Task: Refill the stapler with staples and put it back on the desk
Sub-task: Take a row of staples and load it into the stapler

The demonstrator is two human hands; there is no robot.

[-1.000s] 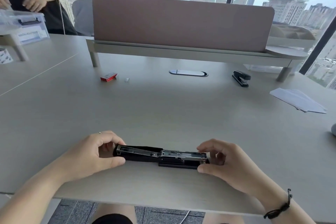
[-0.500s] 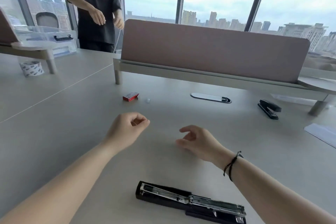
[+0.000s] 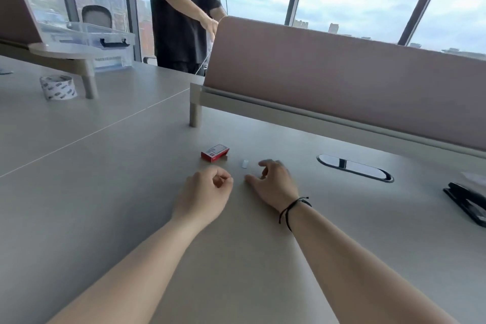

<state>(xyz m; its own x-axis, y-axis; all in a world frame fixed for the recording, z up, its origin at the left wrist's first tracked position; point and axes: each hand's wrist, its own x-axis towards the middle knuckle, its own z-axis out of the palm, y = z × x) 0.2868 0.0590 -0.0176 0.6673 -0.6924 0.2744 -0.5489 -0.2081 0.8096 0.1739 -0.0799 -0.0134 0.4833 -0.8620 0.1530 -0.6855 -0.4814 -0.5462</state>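
- Right hand (image 3: 273,184) stretched forward over the desk (image 3: 105,205), fingers loosely spread and curved, holding nothing; index finger and thumb point toward a small white strip (image 3: 244,163) that looks like staples, just beside the fingertips, not touching as far as visible.
- Black cord bracelet (image 3: 292,208) on the right wrist.
- Left hand (image 3: 205,192) just beside the right one, curled into a loose fist, thumb against the bent fingers; cannot tell if anything small is inside, nothing shows.
- Both forearms bare, reaching in from the bottom edge.
- Red staple box (image 3: 215,153) lies flat on the desk just beyond the left hand, left of the white strip, apart from both hands.
- The stapler being refilled is out of view; the only stapler (image 3: 468,202) showing is a black one at the far right edge of the desk, closed, partly cut off, well apart from the hands.
- Oval cable cover (image 3: 355,168) set into the desk between the right hand and that stapler.
- Pinkish divider panel (image 3: 342,87) stands on a raised shelf behind the box and strip.
- Roll of printed tape (image 3: 58,87) stands on the desk far left, near a shelf leg.
- Clear plastic bin (image 3: 105,45) with black handle behind the tape.
- Another person in a black T-shirt (image 3: 181,16) stands beyond the divider, one arm reaching toward its top corner.
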